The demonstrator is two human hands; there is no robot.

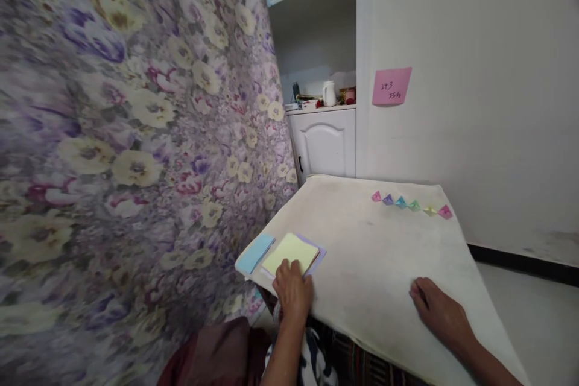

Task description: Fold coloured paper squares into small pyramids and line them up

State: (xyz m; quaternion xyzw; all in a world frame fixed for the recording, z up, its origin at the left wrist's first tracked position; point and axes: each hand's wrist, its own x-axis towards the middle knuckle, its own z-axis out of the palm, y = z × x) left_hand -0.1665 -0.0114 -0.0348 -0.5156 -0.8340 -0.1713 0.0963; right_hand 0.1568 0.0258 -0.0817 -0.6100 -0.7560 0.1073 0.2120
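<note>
My left hand (293,291) reaches over the near edge of a stack of square paper (292,251), whose top sheet is pale yellow. Its fingertips rest on the sheet, fingers a little apart, with the thumb by the stack's right side. Purple and reddish sheets stick out underneath. To the left lies a folded-looking light blue paper (257,253). My right hand (439,309) rests on the table, fingers curled in, nothing seen in it. Along the far right runs a row of several small folded paper pieces (400,202) in pink, purple, blue, green and yellow.
The cream-covered table (357,253) has its far edge near a white wall bearing a pink note (391,86). A floral curtain (181,132) hangs close on the left. Behind stands a white cabinet (323,143) with a white jug (329,93) on its shelf.
</note>
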